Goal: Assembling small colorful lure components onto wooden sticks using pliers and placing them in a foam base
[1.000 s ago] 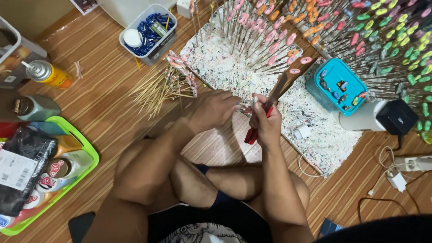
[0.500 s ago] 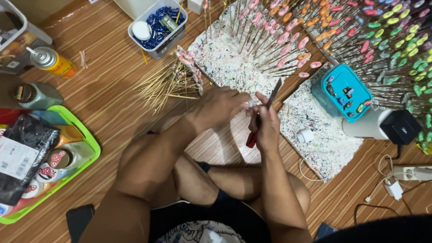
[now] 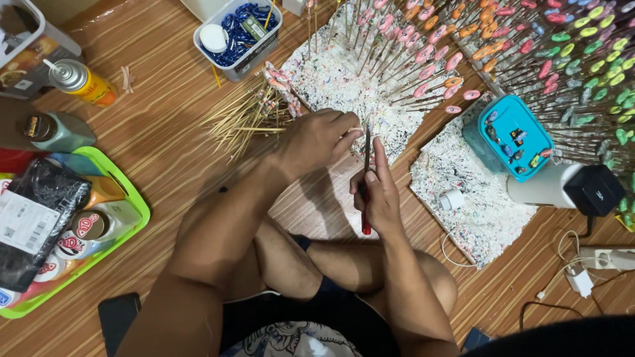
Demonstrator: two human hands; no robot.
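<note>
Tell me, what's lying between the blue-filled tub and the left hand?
In the head view, a loose bundle of thin wooden sticks lies on the floor between the tub and the left hand.

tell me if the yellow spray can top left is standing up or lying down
Lying down: the yellow spray can rests on its side on the wooden floor, its nozzle end pointing toward the upper left, its length seen side-on.

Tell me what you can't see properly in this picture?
- Head view: whatever the left hand pinches is hidden by its own fingers.
- The red-handled tool in the right hand: its handle is mostly wrapped by the hand, so its kind is unclear.
- The green tray is cut off by the left edge.
- The bits in the teal box are too small to tell.
- The grey bin is cut off by the top edge.
</note>
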